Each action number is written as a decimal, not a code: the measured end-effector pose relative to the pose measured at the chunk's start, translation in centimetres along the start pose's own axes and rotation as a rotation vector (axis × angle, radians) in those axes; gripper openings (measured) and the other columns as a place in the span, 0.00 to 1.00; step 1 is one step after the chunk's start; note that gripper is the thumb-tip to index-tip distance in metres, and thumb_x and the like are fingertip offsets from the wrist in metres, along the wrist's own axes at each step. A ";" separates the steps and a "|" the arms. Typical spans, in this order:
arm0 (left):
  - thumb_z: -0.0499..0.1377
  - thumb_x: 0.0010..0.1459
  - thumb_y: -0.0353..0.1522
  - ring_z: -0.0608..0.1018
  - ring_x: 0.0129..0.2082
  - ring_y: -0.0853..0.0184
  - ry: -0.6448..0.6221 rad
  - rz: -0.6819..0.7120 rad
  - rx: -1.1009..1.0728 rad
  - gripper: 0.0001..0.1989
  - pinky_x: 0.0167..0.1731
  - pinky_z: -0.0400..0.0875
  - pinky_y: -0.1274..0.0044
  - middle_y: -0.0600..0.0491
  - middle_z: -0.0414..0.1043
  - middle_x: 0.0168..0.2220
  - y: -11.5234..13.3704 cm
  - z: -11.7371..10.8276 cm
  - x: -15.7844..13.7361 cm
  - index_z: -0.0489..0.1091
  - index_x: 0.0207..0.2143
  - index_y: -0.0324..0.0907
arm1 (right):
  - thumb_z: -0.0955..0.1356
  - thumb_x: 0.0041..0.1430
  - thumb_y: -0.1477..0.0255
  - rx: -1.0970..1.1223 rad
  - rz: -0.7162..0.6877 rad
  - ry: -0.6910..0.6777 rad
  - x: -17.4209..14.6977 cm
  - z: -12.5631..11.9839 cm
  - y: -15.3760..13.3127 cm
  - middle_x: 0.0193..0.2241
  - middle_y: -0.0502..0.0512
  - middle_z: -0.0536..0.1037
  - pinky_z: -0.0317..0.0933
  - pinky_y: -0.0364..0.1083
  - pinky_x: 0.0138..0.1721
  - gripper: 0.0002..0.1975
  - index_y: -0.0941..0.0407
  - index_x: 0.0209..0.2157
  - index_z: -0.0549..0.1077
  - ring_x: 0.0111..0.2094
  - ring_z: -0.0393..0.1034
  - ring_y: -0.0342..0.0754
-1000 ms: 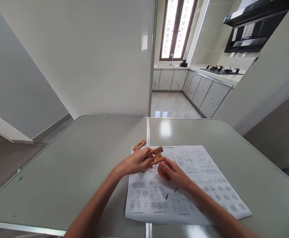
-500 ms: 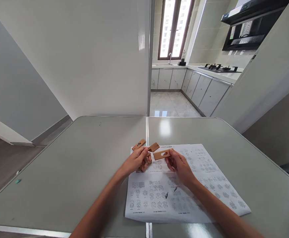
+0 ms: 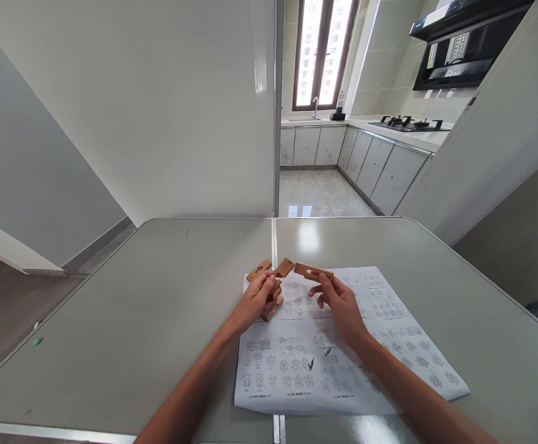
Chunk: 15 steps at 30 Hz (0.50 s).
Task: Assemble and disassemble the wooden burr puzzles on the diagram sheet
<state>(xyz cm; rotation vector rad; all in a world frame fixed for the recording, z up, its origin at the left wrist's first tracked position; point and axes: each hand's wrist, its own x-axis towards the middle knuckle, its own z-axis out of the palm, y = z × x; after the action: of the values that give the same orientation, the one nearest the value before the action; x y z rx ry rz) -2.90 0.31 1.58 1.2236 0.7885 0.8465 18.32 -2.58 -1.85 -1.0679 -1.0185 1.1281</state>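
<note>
My left hand (image 3: 260, 297) is closed around light-brown wooden puzzle pieces; one notched piece (image 3: 284, 267) sticks out above the fingers and another end shows below them. How the pieces join inside the fist is hidden. Just beyond that hand, a further wooden piece with a cut-out (image 3: 259, 270) lies by the paper's top left corner. My right hand (image 3: 340, 301) pinches a slotted wooden piece (image 3: 313, 271) by its right end, holding it above the sheet, apart from the left hand's pieces. Under both hands spreads a printed sheet (image 3: 296, 394) with rows of small diagrams.
The grey table (image 3: 111, 345) has a metal seam down its middle. A small green bit (image 3: 37, 341) lies near its left edge. Past the far edge are a white wall panel (image 3: 195, 123) and a kitchen with cabinets (image 3: 370, 166) and a gas hob (image 3: 407, 124).
My right hand has lifted its slotted piece up and to the right, away from the left hand, and turned it so its left end points higher. The left hand stays nearly still.
</note>
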 end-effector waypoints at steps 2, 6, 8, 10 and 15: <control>0.57 0.65 0.53 0.55 0.18 0.78 -0.052 -0.023 0.012 0.23 0.16 0.50 0.84 0.62 0.57 0.27 0.1 0.4 -0.2 0.63 0.46 0.43 | 0.67 0.69 0.53 -0.044 -0.012 -0.044 -0.2 0.2 0.0 0.50 0.64 0.82 0.65 0.44 0.25 0.21 0.54 0.51 0.79 0.33 0.76 0.49; 0.56 0.67 0.51 0.56 0.19 0.77 -0.128 -0.053 0.035 0.23 0.17 0.49 0.83 0.61 0.57 0.29 0.2 1.2 -0.5 0.63 0.49 0.42 | 0.66 0.70 0.55 -0.093 -0.061 -0.091 -0.7 0.7 0.5 0.44 0.61 0.83 0.65 0.45 0.24 0.23 0.53 0.58 0.76 0.33 0.78 0.51; 0.55 0.68 0.51 0.56 0.19 0.77 -0.131 -0.045 0.039 0.22 0.18 0.49 0.82 0.61 0.58 0.29 0.1 1.3 -0.5 0.63 0.50 0.42 | 0.66 0.70 0.56 -0.094 -0.086 -0.102 -0.9 0.8 0.7 0.46 0.60 0.82 0.65 0.45 0.24 0.24 0.50 0.63 0.71 0.36 0.79 0.52; 0.54 0.69 0.51 0.56 0.19 0.77 -0.140 -0.041 0.040 0.22 0.18 0.50 0.82 0.61 0.57 0.29 0.0 1.3 -0.5 0.63 0.50 0.42 | 0.66 0.71 0.57 -0.105 -0.094 -0.100 -1.0 0.9 0.9 0.46 0.59 0.82 0.65 0.45 0.24 0.25 0.48 0.65 0.69 0.36 0.79 0.51; 0.54 0.69 0.51 0.56 0.20 0.77 -0.145 -0.023 0.057 0.22 0.19 0.50 0.81 0.61 0.57 0.29 -0.5 1.1 -0.5 0.63 0.47 0.42 | 0.67 0.70 0.57 -0.085 -0.083 -0.022 -1.1 0.9 0.8 0.56 0.59 0.77 0.64 0.45 0.24 0.23 0.47 0.63 0.71 0.37 0.80 0.52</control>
<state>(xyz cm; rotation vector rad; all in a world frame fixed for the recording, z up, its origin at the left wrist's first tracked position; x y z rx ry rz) -2.07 -0.68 1.32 1.3086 0.7120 0.7124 17.19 -3.44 -2.50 -1.0724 -1.1263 1.0393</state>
